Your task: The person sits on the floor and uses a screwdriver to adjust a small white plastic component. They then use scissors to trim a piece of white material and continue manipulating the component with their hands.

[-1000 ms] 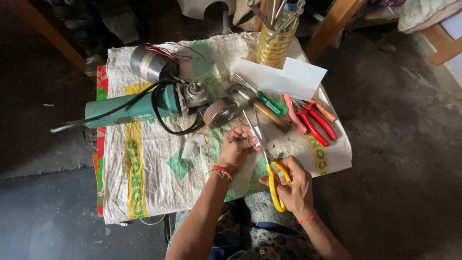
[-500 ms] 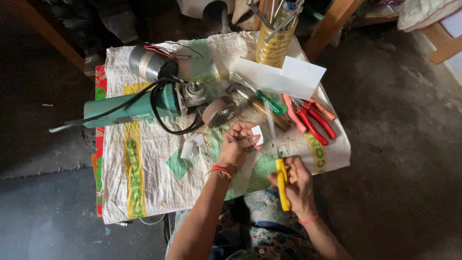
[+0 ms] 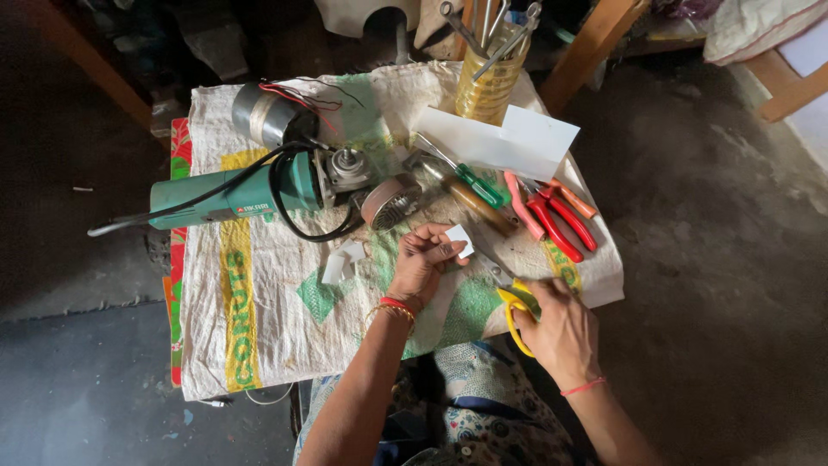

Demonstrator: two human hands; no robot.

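My left hand is raised over a woven sack cloth and pinches a small white square piece between fingers and thumb. My right hand grips yellow-handled scissors low at the front right, blades pointing up-left toward the white piece. Two more small white pieces lie on the cloth left of my left hand.
A green angle grinder with a black cord lies at the left. A grey motor part, a green-handled screwdriver, red and orange pliers, a folded white sheet and a yellow jar of tools sit behind.
My right hand drew the scissors back down and to the right, away from the white piece. My left hand kept the piece and lifted it slightly.
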